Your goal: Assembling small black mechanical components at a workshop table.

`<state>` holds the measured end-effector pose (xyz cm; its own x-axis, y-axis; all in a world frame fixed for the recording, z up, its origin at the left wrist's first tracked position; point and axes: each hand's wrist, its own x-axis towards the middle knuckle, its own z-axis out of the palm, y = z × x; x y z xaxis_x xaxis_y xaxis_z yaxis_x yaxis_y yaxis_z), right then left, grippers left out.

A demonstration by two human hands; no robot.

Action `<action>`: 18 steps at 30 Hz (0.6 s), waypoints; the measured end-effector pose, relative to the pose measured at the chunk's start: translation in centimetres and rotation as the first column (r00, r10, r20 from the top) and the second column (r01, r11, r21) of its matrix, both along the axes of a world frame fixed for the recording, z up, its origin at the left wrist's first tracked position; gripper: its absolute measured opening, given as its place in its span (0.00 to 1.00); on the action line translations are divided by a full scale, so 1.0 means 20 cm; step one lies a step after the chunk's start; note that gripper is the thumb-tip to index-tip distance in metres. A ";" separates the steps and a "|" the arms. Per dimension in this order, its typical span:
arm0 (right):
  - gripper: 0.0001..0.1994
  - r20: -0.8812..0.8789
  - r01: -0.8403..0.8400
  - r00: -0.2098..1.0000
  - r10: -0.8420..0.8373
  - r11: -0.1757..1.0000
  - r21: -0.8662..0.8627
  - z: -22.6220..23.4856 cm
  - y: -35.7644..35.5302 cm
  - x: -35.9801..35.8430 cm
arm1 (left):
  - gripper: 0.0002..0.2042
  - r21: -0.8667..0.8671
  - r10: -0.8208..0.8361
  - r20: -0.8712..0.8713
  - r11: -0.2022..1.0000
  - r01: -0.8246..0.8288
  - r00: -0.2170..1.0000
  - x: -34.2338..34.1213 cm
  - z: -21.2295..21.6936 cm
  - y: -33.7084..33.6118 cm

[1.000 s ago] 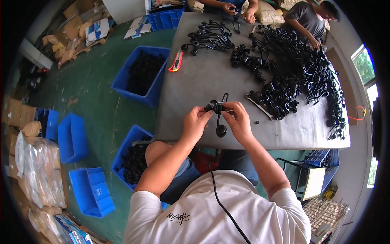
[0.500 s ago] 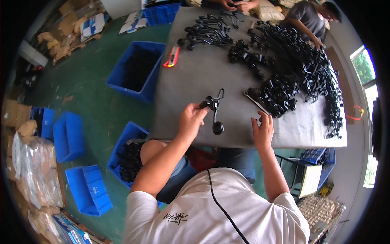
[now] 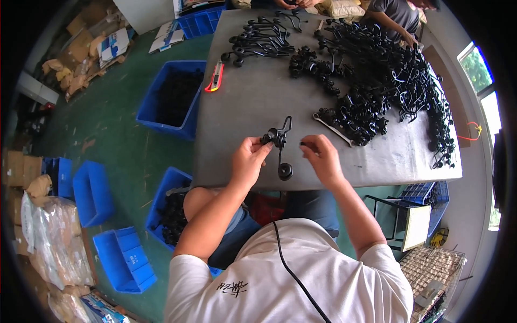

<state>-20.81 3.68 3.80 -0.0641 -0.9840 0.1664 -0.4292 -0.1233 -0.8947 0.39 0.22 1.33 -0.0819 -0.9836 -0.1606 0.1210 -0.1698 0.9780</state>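
My left hand [image 3: 249, 160] pinches a black metal part [image 3: 279, 141] above the table's near edge. This part has a bent wire loop at its top, a clamp-like middle and a round disc on a thin stem below. To its right, apart from it, my right hand [image 3: 323, 159] holds a small black piece [image 3: 302, 144] between thumb and fingers. The piece is too small to name. A combination wrench [image 3: 334, 129] lies beyond my right hand, beside a heap of similar black parts [image 3: 366, 113].
The grey table [image 3: 242, 107] also bears a red utility knife [image 3: 215, 77] and a row of black parts [image 3: 264, 40]. Blue bins [image 3: 144, 116] stand on the green floor at left. Another person's arm [image 3: 396, 27] reaches the far right edge; more hands [image 3: 293, 4] show at the far edge.
My right hand has moved left and a little up, bringing the small black piece toward the part in my left hand. My left hand keeps its grip. The view has shifted slightly.
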 end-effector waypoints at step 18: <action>0.10 -0.371 -0.325 0.906 0.201 0.894 -0.309 0.08 -0.08 0.10 | 0.12 0.041 -0.044 0.034 0.998 0.043 0.998 0.03 0.01 0.00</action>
<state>-18.86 2.08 5.36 0.3067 -0.8259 0.4731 -0.5903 -0.5550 -0.5861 1.02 0.14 1.45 -0.1183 -0.9719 -0.2037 0.0788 -0.2136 0.9737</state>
